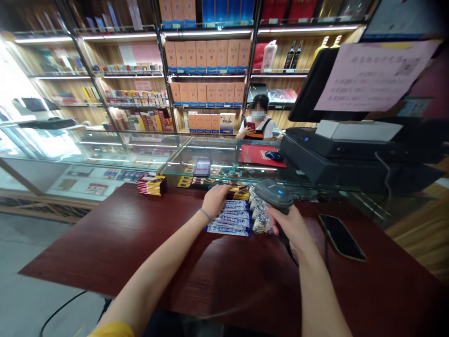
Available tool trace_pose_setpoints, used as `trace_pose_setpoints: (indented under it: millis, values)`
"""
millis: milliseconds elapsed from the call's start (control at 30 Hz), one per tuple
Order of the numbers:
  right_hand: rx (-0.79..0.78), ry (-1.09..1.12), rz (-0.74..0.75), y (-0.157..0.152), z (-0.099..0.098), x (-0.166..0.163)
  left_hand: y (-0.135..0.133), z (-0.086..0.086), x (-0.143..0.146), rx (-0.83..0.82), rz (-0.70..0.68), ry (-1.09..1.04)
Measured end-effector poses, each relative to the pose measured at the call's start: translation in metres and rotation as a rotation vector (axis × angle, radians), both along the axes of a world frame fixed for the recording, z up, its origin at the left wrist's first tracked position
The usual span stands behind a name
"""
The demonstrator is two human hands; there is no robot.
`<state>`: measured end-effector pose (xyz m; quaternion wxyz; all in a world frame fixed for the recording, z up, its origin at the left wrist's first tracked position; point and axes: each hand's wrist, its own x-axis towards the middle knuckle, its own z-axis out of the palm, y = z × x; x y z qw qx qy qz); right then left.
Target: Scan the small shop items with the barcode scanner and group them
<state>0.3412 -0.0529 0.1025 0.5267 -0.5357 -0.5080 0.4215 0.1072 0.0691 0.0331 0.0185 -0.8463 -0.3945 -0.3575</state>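
My right hand (293, 228) is wrapped round the handle of a dark grey barcode scanner (274, 193), whose head points down at a pile of small silver-wrapped packets (258, 215). My left hand (214, 199) reaches forward with fingers curled over a yellow and brown packet (239, 191) at the far end of a row of blue and white snack bars (231, 217). A thin band circles my left wrist. All this lies on a dark red wooden counter (140, 243).
A black phone (341, 237) lies face up to the right. A stack of red packets (152, 184) sits at the counter's back left. Behind are a glass display case (140, 154), a register with monitor (336, 140), and a masked person (257, 124) before stocked shelves.
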Motion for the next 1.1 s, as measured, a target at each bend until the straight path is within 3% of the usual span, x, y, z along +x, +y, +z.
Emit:
trace_pose_setpoints:
  millis: [133,333,600,700,933,1100]
  values:
    - [0.012,0.043,-0.004,0.004,-0.009,-0.011,-0.026,-0.006,-0.036,-0.004,0.145,-0.310]
    - [0.061,-0.063,0.029,0.006,-0.023,-0.036,-0.043,-0.026,-0.093,-0.234,0.255,-0.785]
    - [0.040,-0.149,0.132,-0.007,-0.032,-0.089,-0.047,-0.035,-0.125,-0.476,0.105,-1.655]
    - [0.030,-0.196,0.212,-0.011,-0.040,-0.102,-0.046,-0.038,-0.128,-0.490,0.099,-1.753]
    - [0.182,-0.361,0.385,-0.007,-0.067,-0.110,-0.042,-0.041,-0.129,-0.510,0.105,-1.837]
    - [0.164,-0.430,0.407,-0.006,-0.077,-0.112,-0.041,-0.041,-0.130,-0.492,0.080,-1.859]
